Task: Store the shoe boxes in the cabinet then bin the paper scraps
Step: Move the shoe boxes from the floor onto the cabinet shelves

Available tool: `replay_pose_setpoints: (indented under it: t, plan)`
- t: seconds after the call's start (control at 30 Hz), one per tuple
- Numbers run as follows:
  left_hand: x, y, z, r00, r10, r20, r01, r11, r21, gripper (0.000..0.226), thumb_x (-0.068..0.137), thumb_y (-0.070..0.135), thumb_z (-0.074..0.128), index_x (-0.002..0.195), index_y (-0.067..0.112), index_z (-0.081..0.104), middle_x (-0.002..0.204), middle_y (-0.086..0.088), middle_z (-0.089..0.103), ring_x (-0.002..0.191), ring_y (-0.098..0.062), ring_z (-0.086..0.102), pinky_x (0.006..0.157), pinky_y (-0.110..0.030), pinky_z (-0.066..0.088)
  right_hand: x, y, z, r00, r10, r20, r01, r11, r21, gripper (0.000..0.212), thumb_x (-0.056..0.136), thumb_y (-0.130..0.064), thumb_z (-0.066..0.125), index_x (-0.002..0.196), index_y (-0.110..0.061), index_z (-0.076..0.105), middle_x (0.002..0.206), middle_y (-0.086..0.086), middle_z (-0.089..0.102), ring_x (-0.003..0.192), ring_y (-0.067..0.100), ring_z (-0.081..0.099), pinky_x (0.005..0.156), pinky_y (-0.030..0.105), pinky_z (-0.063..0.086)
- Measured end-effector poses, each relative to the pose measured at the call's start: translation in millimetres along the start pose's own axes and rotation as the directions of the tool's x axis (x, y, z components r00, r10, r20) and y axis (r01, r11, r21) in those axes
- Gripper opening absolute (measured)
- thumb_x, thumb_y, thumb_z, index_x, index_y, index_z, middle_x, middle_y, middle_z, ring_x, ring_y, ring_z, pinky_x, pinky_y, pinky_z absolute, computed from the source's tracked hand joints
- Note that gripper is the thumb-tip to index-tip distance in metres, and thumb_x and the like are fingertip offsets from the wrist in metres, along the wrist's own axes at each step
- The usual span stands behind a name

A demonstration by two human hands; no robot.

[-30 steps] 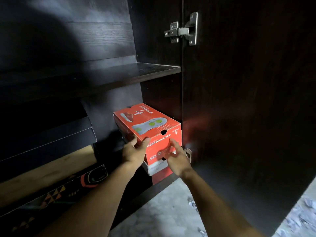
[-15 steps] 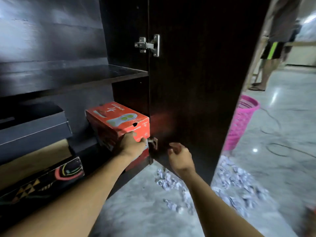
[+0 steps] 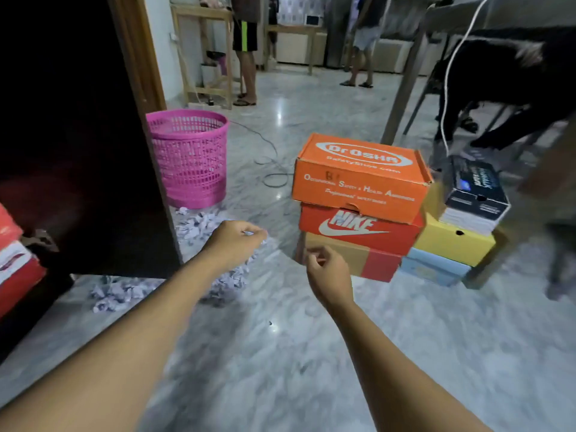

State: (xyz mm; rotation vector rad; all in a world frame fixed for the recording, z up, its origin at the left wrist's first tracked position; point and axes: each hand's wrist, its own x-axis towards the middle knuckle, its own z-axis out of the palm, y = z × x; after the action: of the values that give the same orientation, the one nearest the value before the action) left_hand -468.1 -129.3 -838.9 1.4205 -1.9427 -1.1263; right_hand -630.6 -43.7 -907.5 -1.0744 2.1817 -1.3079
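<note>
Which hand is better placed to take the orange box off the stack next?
Probably the right hand: empty, directly before the stack under the orange box; the left hand is farther off, over the paper scraps.

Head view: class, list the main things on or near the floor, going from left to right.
Red shoe boxes in the cabinet → pink basket → orange Dr.Osha shoe box → black shoe box.
</note>
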Motion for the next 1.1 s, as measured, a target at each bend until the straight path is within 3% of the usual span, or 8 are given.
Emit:
replay_pose_setpoints:
  t: [0.1,0.23,0.4,0.57,0.73,0.87,0.97,1.1]
  plan:
    - [11.9,12.1,50.4,0.993,-0.025,0.118,0.031,0.999,-0.045,0.013,0.090,0.041,0.060,0.094,0.030,0.066,0.105,0.004,0.067,0.091,-0.016,0.064,0.073,-0.030,0.053,17.8,46.9,-40.2,0.985,0.169,0.033,-0.170,0.985,0.010,0.026,0.093,-0.023,0.053,0.112,-0.011,0.066,0.107,0.005,0.069,0.094,0.020,0.060,0.077,0.027,0.041]
    - [39.1,17.9,107.4,0.973,-0.127,0.192,0.147,0.985,-0.093,0.040,0.092,0.041,0.058,0.127,0.021,0.057,0.122,0.000,0.059,0.109,-0.022,0.060,0.078,-0.034,0.054,48.5,100.6,-76.4,0.946,0.324,0.033,-0.325,0.944,0.050,0.032,0.094,-0.029,0.054,0.121,-0.012,0.059,0.121,0.011,0.064,0.101,0.027,0.060,0.093,0.041,0.051]
    - [96.0,18.7,166.7,0.962,-0.230,0.148,0.257,0.945,-0.203,0.057,0.094,0.042,0.057,0.144,0.019,0.040,0.140,-0.003,0.049,0.123,-0.027,0.051,0.088,-0.037,0.049,99.0,157.5,-111.8,0.906,0.423,0.006,-0.421,0.899,0.125,0.040,0.098,-0.032,0.050,0.132,-0.011,0.052,0.127,0.012,0.058,0.114,0.028,0.055,0.104,0.050,0.045]
    - [157.3,3.9,220.7,0.953,-0.302,0.020,0.298,0.926,-0.232,0.061,0.096,0.051,0.047,0.145,0.018,0.033,0.142,-0.006,0.046,0.127,-0.030,0.046,0.104,-0.044,0.041,153.4,199.7,-111.4,0.877,0.481,-0.011,-0.468,0.859,0.207,0.054,0.097,-0.031,0.051,0.146,-0.015,0.037,0.138,0.011,0.054,0.112,0.024,0.056,0.102,0.042,0.045]
    - [198.7,-11.1,258.7,0.932,-0.359,-0.059,0.336,0.911,-0.239,0.053,0.100,0.041,0.044,0.143,0.012,0.032,0.139,-0.012,0.048,0.125,-0.033,0.047,0.091,-0.038,0.038,195.1,224.5,-97.7,0.922,0.382,-0.069,-0.337,0.877,0.343,0.038,0.094,-0.013,0.055,0.130,-0.021,0.050,0.118,0.001,0.064,0.097,0.010,0.063,0.079,0.018,0.044]
    - [218.4,-30.1,267.8,0.931,-0.359,-0.067,0.338,0.916,-0.217,0.045,0.101,0.040,0.042,0.138,0.015,0.045,0.133,-0.011,0.054,0.115,-0.031,0.053,0.089,-0.037,0.047,210.8,229.4,-87.7,0.934,0.352,-0.067,-0.296,0.864,0.407,0.047,0.089,-0.025,0.063,0.131,-0.026,0.042,0.124,-0.004,0.061,0.110,0.014,0.059,0.103,0.035,0.044]
    - [219.1,-36.2,271.5,0.937,-0.331,-0.113,0.305,0.931,-0.200,0.038,0.101,0.018,0.043,0.138,0.014,0.045,0.126,-0.008,0.055,0.090,-0.024,0.056,0.063,-0.022,0.047,210.9,237.5,-85.0,0.930,0.364,-0.057,-0.316,0.867,0.386,0.058,0.076,-0.042,0.060,0.131,-0.031,0.047,0.122,-0.007,0.062,0.112,0.013,0.060,0.103,0.036,0.044]
    - [216.3,-40.6,268.9,0.932,-0.343,-0.113,0.311,0.921,-0.234,0.035,0.099,0.015,0.046,0.133,0.013,0.051,0.126,-0.009,0.059,0.091,-0.022,0.052,0.066,-0.028,0.045,208.6,241.7,-82.7,0.920,0.389,-0.058,-0.335,0.852,0.403,0.047,0.076,-0.051,0.053,0.120,-0.034,0.055,0.125,-0.004,0.061,0.115,0.017,0.058,0.106,0.041,0.042]
